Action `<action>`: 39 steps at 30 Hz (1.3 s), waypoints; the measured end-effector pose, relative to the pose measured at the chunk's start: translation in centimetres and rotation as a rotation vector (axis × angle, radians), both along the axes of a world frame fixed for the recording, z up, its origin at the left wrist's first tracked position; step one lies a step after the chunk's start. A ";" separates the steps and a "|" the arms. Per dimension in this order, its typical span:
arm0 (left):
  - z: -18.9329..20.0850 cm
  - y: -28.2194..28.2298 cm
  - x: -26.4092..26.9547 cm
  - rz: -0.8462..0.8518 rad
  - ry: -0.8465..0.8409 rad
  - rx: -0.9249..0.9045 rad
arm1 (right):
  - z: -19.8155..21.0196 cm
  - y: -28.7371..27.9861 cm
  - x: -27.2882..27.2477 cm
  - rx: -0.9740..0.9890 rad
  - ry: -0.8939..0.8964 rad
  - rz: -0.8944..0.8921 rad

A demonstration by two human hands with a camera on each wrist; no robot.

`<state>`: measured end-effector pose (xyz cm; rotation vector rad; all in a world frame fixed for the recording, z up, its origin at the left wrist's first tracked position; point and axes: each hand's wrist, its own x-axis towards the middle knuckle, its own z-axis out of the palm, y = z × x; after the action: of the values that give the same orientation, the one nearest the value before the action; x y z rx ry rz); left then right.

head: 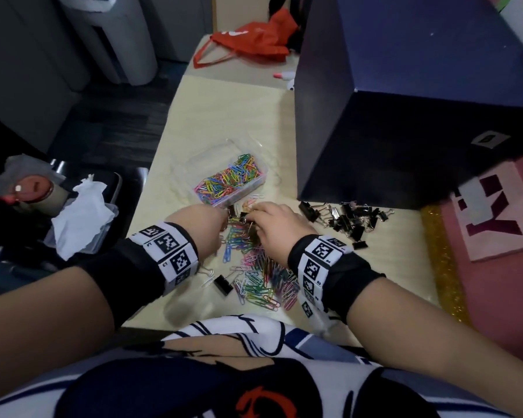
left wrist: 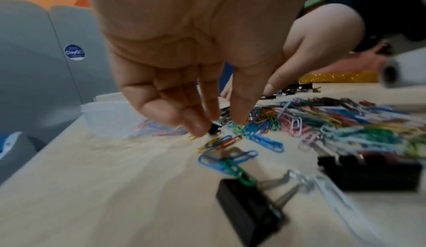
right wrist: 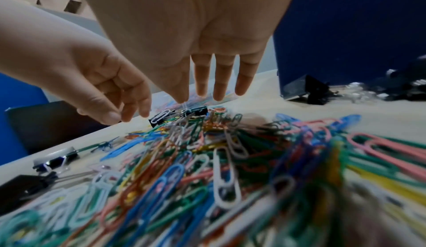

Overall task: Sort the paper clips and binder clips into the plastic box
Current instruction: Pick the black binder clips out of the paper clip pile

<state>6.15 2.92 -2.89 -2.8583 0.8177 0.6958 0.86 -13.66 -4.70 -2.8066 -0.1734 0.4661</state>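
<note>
Head view: both hands work the far edge of the loose coloured wire paper clips (head: 255,267) on the pale tabletop (head: 224,116), just near of the clear plastic box (head: 261,173). Left hand (head: 204,227) pinches something small, I cannot tell what; right hand (head: 277,227) fingers straight. Clips are light, slippery, tangling; pinch the loops.

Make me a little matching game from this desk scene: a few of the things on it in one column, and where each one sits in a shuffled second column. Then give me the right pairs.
Things:
1. plastic box
2. heap of black binder clips
3. red bag
4. loose pile of coloured paper clips

Places:
A. far end of the table
B. nearest the person, under and between both hands
C. on the table beside the dark blue box, right of the hands
D. just beyond the hands, part-filled with coloured paper clips

Pairs: 1-D, 2-C, 3-A, 4-B
</note>
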 end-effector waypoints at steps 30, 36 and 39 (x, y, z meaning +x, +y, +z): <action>1.0 1.0 -0.1 0.006 -0.003 -0.010 | 0.7 -0.3 -0.5 -0.028 -0.145 -0.264; 0.7 -0.3 0.1 -0.046 -0.011 -0.139 | 1.0 -1.2 -1.8 0.119 -0.180 -0.352; 0.2 -1.2 0.3 -0.083 0.009 -0.169 | 1.0 -1.8 -2.4 0.175 -0.199 -0.416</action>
<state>6.50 1.76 -2.65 -2.9491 1.0370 0.6606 -1.54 -15.49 -3.73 -2.6114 0.3098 0.0705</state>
